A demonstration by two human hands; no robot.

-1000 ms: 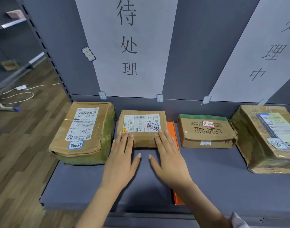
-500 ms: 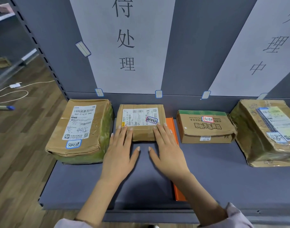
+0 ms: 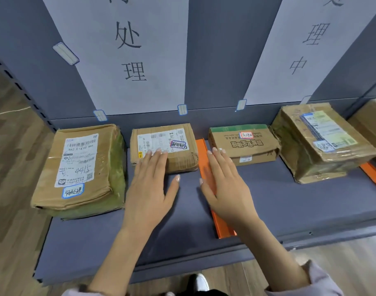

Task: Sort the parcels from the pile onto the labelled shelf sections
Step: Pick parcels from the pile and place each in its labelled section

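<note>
Parcel [image 3: 163,146] centre frame, inside left shelf section [image 3: 93,242], just beside orange divider [image 3: 202,154]. Left hand [image 3: 150,186] flat, straight fingers touching top, probably squaring it. Right hand [image 3: 225,186] flat over divider, holding nothing.

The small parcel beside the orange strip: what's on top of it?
On the small parcel lie a white shipping label, a blue-edged handwritten sticker and the left hand's straight fingertips. The label's near edge is hidden under those fingers.
</note>
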